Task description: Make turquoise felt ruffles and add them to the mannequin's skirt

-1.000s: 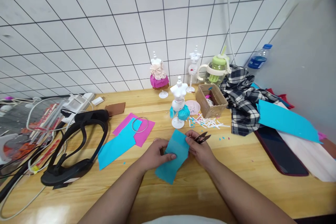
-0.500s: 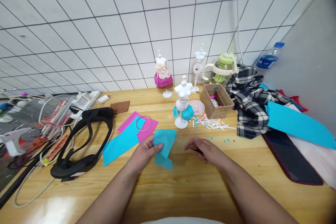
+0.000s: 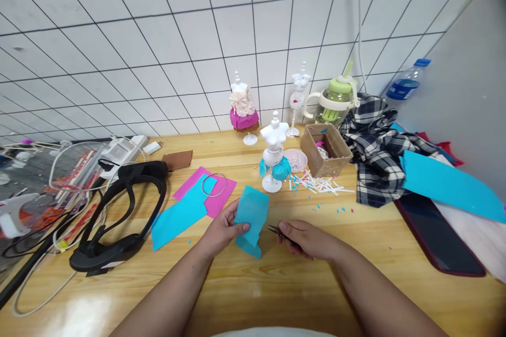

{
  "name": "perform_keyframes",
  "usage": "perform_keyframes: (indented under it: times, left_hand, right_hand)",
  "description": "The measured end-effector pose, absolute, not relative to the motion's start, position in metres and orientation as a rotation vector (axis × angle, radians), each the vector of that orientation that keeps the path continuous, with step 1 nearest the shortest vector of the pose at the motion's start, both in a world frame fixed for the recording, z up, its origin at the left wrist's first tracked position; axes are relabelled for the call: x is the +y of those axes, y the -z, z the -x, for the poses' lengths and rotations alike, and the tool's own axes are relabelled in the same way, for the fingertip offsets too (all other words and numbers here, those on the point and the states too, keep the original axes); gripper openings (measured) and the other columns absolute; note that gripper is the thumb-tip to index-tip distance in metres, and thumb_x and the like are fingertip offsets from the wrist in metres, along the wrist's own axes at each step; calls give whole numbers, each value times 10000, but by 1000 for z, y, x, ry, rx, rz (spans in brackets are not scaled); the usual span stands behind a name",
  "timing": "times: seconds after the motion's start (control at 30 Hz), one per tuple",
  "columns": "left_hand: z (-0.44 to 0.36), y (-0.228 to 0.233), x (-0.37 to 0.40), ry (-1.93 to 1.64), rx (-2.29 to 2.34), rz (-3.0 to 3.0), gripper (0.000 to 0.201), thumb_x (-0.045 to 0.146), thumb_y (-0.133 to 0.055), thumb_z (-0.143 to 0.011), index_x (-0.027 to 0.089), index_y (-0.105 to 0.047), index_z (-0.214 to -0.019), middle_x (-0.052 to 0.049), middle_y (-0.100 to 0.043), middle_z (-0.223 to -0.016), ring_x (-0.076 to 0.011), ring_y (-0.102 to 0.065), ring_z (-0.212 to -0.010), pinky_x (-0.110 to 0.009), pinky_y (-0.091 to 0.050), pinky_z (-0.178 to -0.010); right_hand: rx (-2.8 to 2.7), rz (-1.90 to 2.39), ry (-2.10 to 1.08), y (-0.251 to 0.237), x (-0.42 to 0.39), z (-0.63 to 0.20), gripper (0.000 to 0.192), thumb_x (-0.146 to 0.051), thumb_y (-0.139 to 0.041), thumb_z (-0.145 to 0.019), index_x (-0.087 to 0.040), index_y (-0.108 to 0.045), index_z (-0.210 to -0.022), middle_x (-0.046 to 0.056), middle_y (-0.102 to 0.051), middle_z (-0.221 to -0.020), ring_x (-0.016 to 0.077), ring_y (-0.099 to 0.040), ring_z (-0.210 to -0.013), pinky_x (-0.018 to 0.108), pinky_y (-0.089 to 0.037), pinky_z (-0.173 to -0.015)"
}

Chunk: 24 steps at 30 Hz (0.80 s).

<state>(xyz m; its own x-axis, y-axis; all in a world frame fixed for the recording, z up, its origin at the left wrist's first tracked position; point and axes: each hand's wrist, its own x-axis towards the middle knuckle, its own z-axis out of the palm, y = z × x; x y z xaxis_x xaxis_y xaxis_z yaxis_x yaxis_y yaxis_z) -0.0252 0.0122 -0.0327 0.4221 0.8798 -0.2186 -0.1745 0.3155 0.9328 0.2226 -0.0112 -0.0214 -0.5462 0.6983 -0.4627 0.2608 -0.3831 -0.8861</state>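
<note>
Two hands at a wooden bench, one teal paper piece and one pair of snips in hand.

The left hand (image 3: 222, 229) pinches the teal paper piece (image 3: 251, 218) upright above the bench (image 3: 276, 284); the right hand (image 3: 306, 238) is closed around small black snips (image 3: 276, 231), tips just beside the paper. Three miniature mannequins stand behind: one teal-skirted (image 3: 273, 155), one pink-skirted (image 3: 242, 110), one bare (image 3: 297, 97). One cardboard box (image 3: 324, 148).

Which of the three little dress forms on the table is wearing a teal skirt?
The nearest mannequin, standing just beyond the teal paper. The one behind it on the left wears pink, and the one on the right has no skirt.
</note>
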Motion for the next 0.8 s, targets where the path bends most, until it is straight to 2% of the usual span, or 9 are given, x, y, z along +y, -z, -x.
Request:
perform_keyframes:
  times: [0.17, 0.3, 0.37, 0.57, 0.8]
  left_hand:
    - [22, 34, 11, -830, 847, -1016, 763, 213, -783, -700, 230, -439, -1381, -91, -677, -1112, -215, -648, -934, -275, -526, -760]
    - [22, 36, 11, -793, 849, -1022, 975, 231, -769, -727, 220, -181, -1505, -62, -704, -902, -186, -664, -780, -282, -535, -702]
    - [22, 36, 11, -769, 847, -1023, 1015, 247, -761, -738, 217, -110, -1516, -44, -697, -830, -177, -660, -724, -289, -540, -677]
    - [20, 30, 9, -716, 877, -1051, 1039, 262, -757, -739, 222, -72, -1520, -29, -689, -788, -179, -661, -694, -281, -544, -636]
    - [19, 29, 10, -695, 886, -1072, 1037, 253, -754, -743, 207, -66, -1519, -27, -699, -775, -151, -648, -633, -266, -542, -613]
  right_hand:
    - [-1554, 1327, -1869, 19, -11, -215, 661, -778, -288, -828, -184, -568, -749, -48, -402, -521, 75, -321, -418, 210, -253, -399]
    - [-1607, 1349, -1800, 23, -12, -213, 656, -767, -260, -845, -182, -545, -755, -42, -414, -518, 91, -350, -445, 223, -272, -438]
    - [-1647, 1345, -1743, 25, -12, -213, 637, -735, -246, -873, -183, -542, -757, -36, -419, -531, 101, -369, -472, 229, -285, -463]
    - [-1766, 1325, -1632, 28, -14, -214, 581, -647, -225, -931, -187, -527, -744, -12, -458, -605, 132, -442, -580, 252, -329, -549]
    - [-1812, 1333, -1593, 23, -16, -210, 537, -610, -208, -950, -196, -490, -755, -15, -454, -634, 134, -423, -602, 255, -334, -571]
